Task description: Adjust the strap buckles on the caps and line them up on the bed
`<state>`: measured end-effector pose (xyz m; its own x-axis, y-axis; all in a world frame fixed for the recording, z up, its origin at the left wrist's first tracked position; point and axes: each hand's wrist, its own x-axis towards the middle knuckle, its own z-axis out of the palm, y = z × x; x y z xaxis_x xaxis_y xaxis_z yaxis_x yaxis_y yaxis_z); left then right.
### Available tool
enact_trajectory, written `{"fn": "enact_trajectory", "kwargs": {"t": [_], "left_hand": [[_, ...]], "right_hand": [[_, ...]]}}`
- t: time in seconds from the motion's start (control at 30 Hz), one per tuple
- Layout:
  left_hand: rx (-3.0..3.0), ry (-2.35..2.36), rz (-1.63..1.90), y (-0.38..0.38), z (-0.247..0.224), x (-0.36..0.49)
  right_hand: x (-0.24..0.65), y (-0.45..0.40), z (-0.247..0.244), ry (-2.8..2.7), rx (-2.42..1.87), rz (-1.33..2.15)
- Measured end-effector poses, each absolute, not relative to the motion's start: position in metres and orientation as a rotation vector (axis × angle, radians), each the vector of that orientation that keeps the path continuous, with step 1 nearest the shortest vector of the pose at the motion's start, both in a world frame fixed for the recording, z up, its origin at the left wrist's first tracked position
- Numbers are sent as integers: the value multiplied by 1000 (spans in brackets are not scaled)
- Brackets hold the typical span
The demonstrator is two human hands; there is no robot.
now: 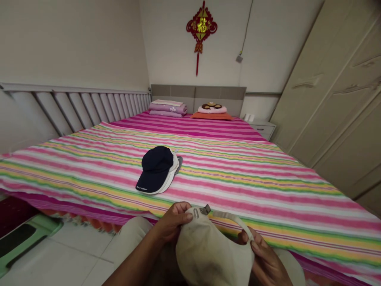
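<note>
A beige cap [212, 250] is held low at the bed's near edge, its back strap loose and curving to the right, a metal buckle at its upper left. My left hand [175, 220] pinches the cap beside the buckle and an oval metal eyelet. Closed on the strap's right end and the cap's edge is my right hand [263, 252]. Beyond them, a stack of caps lies on the striped bedspread: a navy cap [157, 163] on top, white [172, 174] and grey [179, 165] ones partly showing beneath.
Folded purple bedding [168, 109] and an orange and pink pile [212, 113] sit by the headboard [178, 92]. A white railing [86, 105] runs along the left. A green stool [32, 238] stands at lower left, a wardrobe [330, 91] and nightstand [262, 128] at right.
</note>
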<state>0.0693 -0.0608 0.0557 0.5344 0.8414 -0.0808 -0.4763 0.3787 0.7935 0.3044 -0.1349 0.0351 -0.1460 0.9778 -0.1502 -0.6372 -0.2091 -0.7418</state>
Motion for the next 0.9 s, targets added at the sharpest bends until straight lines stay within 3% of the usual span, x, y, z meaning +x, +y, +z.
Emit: {"fn": "enact_trajectory", "kwargs": {"t": [0.33,0.9], "left_hand": [[1124,717,712,-58,82,62],[885,553,794,-53,77,88]], "right_hand": [[300,-134,44,-894,-700,1647],[308,-135,56,-1013,-628,1541]]}}
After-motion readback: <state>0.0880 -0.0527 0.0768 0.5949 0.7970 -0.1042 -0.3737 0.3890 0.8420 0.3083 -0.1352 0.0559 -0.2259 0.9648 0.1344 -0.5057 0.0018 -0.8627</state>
